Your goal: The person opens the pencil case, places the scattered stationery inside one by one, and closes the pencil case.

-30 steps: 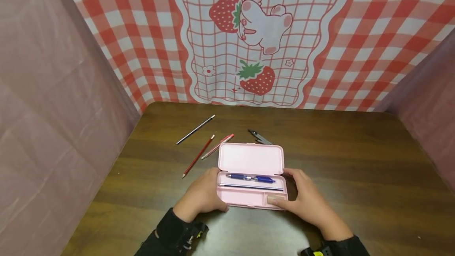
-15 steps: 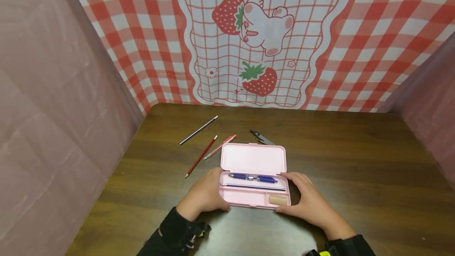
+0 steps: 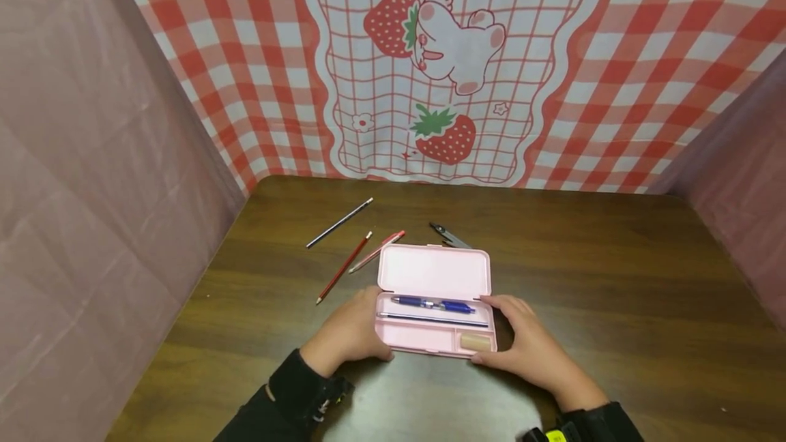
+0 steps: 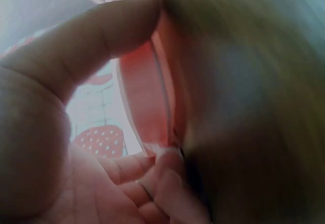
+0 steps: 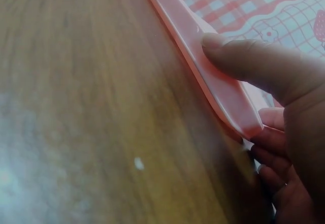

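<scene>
A pink pencil case lies open on the table, lid folded back. Inside it are a blue pen, a thin blue-and-white striped pencil and, in the small right compartment, a beige eraser. My left hand grips the case's left end, thumb at the front corner. At the opposite end my right hand holds the case between thumb and fingers. The left wrist view shows the thumb pressed on the case wall; in the right wrist view the thumb lies against the pink front side.
Left of the case lie a dark striped pencil, a red pencil and a red-and-clear pen. Behind the lid a compass is partly hidden. A checked strawberry cloth hangs behind the wooden table.
My right thumb has slid off the eraser compartment to the case's front edge, uncovering the eraser. The case and the left hand stay in place.
</scene>
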The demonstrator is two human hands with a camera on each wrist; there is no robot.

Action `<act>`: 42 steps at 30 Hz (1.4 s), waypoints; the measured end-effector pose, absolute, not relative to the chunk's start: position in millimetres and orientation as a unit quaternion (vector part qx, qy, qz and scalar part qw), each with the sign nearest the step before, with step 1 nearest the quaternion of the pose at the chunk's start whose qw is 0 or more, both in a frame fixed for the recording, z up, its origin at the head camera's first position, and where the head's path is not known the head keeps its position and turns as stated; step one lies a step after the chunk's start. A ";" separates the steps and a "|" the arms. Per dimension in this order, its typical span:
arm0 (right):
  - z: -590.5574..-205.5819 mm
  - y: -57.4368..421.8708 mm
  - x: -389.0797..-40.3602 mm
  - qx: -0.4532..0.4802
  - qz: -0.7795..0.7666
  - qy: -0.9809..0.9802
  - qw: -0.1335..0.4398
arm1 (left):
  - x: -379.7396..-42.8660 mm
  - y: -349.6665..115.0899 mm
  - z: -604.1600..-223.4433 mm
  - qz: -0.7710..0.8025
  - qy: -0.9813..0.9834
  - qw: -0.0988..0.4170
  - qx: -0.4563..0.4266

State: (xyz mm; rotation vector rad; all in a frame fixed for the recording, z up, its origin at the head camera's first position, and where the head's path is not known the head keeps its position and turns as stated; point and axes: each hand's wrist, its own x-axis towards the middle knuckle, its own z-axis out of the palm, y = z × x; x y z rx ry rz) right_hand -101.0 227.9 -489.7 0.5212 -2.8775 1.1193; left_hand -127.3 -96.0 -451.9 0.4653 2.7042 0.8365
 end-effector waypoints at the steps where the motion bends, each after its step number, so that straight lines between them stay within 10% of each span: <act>1: -489.7 227.7 -101.2 0.167 0.358 -0.919 0.005 | -128.2 -97.2 -451.7 0.288 0.933 0.139 0.168; 13: -488.9 222.8 -105.3 0.169 0.363 -0.916 -0.003 | -147.8 -130.0 -429.9 0.251 0.913 0.192 0.257; 27: -489.6 227.6 -102.7 0.174 0.363 -0.915 0.007 | -194.9 -151.2 -433.4 0.081 0.970 -0.014 0.230; 42: -488.3 228.3 -99.8 0.162 0.363 -0.918 -0.005 | -203.3 -159.4 -438.0 0.080 0.985 0.076 0.132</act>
